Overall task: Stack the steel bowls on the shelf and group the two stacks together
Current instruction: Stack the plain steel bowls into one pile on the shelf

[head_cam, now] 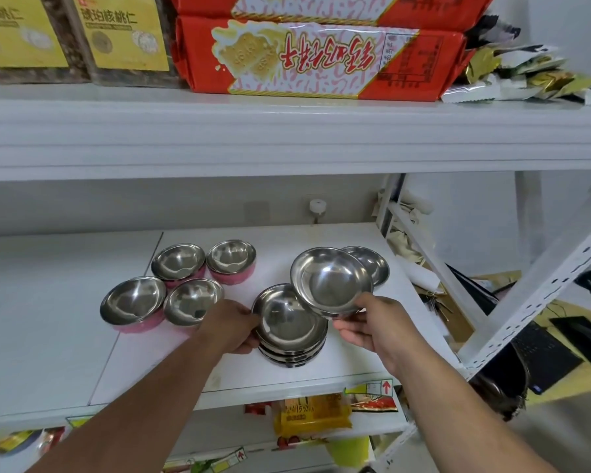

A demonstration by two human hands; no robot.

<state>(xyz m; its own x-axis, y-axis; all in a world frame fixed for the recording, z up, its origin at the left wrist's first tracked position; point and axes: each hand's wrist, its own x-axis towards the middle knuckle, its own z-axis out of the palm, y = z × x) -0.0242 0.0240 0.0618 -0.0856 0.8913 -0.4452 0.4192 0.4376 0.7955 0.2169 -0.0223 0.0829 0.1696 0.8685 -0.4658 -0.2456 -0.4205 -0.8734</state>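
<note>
Both forearms reach in from below. Left hand point(231, 327) — fingers clasped on the rim of the stack of steel dishes point(289, 331) on the white shelf point(65, 302). Right hand point(377, 327) — fingers pinching a single dish point(330, 281), tilted, above the stack. Another dish point(372, 264) lies beyond it. Four pink-sided steel bowls point(178, 285) sit left of the left fingers.

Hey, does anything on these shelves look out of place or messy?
Yes. The red biscuit pack on the upper shelf lies with its print upside down, and crumpled wrappers are heaped loosely at that shelf's right end.
</note>
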